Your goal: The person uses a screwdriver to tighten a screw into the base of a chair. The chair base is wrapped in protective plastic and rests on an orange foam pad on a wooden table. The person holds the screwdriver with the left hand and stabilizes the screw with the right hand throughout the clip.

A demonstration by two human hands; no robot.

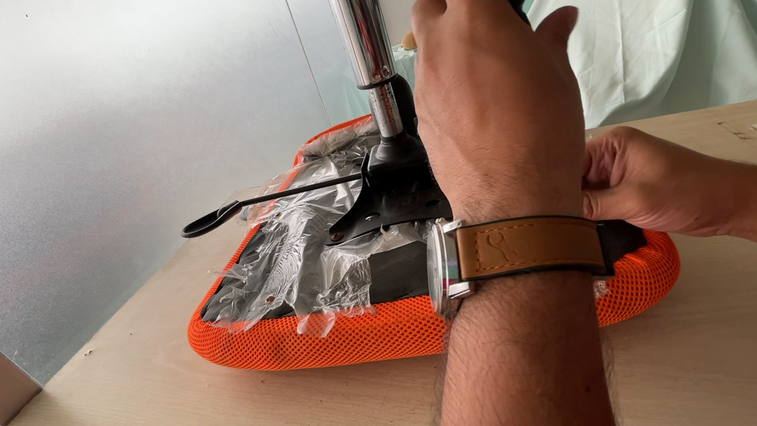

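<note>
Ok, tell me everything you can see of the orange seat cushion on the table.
The orange seat cushion lies upside down on the pale wooden table. Its rounded edge is orange mesh fabric; the black underside is partly covered in crinkled clear plastic wrap. A black metal mechanism with a thin lever sits on it, carrying an upright chrome column. The right hand rests at its far right edge; the left hand, raised in front, hides part of it.

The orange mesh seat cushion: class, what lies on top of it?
On the orange mesh seat cushion: crumpled clear plastic wrap, a black metal bracket carrying a chrome column. The left hand hides the rest.
</note>
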